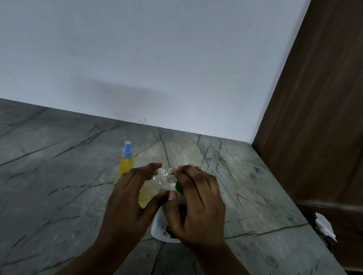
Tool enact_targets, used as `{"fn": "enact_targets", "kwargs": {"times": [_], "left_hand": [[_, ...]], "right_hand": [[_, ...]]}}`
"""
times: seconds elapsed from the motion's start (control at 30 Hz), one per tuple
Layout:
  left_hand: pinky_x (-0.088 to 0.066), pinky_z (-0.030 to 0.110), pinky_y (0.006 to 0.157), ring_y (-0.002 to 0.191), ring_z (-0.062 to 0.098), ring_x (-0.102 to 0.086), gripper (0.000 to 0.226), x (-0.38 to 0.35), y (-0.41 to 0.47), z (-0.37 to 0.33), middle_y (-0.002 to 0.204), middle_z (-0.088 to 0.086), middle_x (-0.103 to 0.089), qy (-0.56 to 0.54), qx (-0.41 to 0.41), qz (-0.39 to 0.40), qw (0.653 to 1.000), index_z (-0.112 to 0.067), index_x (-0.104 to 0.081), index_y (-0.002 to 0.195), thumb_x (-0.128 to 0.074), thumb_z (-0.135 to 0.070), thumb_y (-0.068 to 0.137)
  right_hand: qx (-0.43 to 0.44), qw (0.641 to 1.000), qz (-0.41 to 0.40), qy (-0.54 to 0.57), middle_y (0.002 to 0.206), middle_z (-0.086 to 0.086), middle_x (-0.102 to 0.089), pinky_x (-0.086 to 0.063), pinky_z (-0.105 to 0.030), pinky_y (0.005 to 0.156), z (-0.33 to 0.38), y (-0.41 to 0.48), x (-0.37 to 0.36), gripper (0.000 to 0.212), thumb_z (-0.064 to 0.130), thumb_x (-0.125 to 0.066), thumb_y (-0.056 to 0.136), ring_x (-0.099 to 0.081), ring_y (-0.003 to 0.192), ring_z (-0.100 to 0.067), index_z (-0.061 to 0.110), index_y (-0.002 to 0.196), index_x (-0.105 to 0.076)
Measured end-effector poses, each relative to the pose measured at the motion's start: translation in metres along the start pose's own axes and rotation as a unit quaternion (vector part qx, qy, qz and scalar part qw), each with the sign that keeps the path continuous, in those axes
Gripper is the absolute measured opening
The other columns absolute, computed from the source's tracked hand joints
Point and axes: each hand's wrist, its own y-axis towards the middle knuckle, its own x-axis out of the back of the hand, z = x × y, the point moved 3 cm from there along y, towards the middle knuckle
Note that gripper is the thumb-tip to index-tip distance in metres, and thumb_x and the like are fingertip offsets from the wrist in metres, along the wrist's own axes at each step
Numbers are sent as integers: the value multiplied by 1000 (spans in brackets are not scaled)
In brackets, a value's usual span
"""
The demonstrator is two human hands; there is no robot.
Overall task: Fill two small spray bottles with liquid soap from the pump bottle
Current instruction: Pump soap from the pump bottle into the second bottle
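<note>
Here the left hand (134,192) wraps around an open little bottle (152,186), tipped so its neck points up and right. The right hand (198,203) presses down on the white soap bottle (161,227). Behind stands a full yellow spray bottle (127,160), upright on the grey counter (47,174).

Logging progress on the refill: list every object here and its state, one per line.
Capped spray bottle: upright, blue cap on, yellow liquid inside.
Open spray bottle: uncapped, tilted, partly filled.
Pump bottle: white, on counter, nozzle at open neck.
Left hand: holding open bottle.
Right hand: on pump.
</note>
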Motion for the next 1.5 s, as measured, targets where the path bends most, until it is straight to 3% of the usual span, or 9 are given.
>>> {"fn": "enact_targets", "kwargs": {"times": [0.1, 0.27, 0.47, 0.73, 0.87, 1.1, 1.2, 1.43, 1.5], "left_hand": [[-34, 11, 74, 97, -10, -47, 47, 0, 1, -1, 105, -19, -50, -3, 6, -4, 1000, -35, -45, 120, -63, -40, 77], [-35, 10, 74, 99, -5, -47, 45, 2, 8, -8, 105, -28, -47, -18, 6, -12, 1000, -38, -45, 120, -54, -48, 77], [-35, 5, 74, 102, -19, -45, 45, 3, 10, -8, 106, -30, -46, -14, 6, -4, 1000, -36, -46, 119, -53, -51, 77], [-34, 9, 75, 100, -15, -45, 43, 2, 9, -6, 106, -31, -45, -11, 0, -3, 1000, -43, -41, 119, -55, -47, 79], [-34, 11, 76, 96, -7, -47, 46, 2, 6, -6, 105, -28, -45, -8, -3, -3, 1000, -47, -36, 119, -57, -46, 78], [-34, 11, 75, 104, -20, -42, 43, 1, 1, -2, 106, -32, -45, -11, -8, 8, 1000, -48, -35, 120, -51, -46, 80], [-34, 12, 76, 104, -21, -41, 43, 1, 2, -2, 106, -32, -44, -13, -7, 9, 1000, -49, -35, 119, -51, -46, 80], [-36, 11, 77, 100, -3, -49, 41, 1, 9, -7, 106, -18, -52, -23, -2, -2, 1000, -38, -44, 119, -52, -47, 79], [-35, 9, 77, 99, -4, -49, 41, 2, 10, -7, 106, -22, -50, -21, 0, -3, 1000, -38, -44, 119, -52, -48, 79]], "right_hand": [[7, 1000, 6, -6, 104, -13, -66, -33, -16, 99, -1, 2, 2, 31, 19, -48, 89, -53, 104, -19, -1, 102, -67], [13, 1000, 6, 6, 110, -12, -62, -35, -18, 99, -4, 8, 5, 30, 15, -52, 85, -52, 106, -21, 0, 109, -63], [10, 1000, 12, 21, 117, -7, -54, -33, -19, 102, -4, 8, 4, 32, 16, -51, 86, -50, 110, -20, 6, 116, -54], [0, 1000, 9, 11, 119, -8, -55, -32, -20, 105, -2, 6, 2, 33, 23, -41, 96, -49, 113, -22, 4, 117, -56], [-7, 1000, 6, 10, 113, -13, -63, -35, -23, 103, 0, 2, 0, 37, 27, -37, 98, -51, 112, -23, 1, 113, -60], [-13, 1000, 6, -1, 105, -14, -66, -33, -18, 102, 1, 0, 2, 33, 19, -50, 87, -52, 106, -19, -4, 103, -68], [-7, 1000, 10, -3, 106, -14, -66, -33, -17, 101, 2, 1, 3, 36, 22, -46, 91, -52, 106, -20, -4, 104, -68], [4, 1000, 6, 2, 113, -10, -58, -34, -19, 101, -2, 9, 5, 32, 16, -52, 85, -50, 107, -20, -2, 109, -65], [0, 1000, 8, 4, 115, -9, -56, -34, -19, 100, -1, 10, 5, 32, 17, -52, 85, -50, 108, -20, -2, 109, -64]]}}
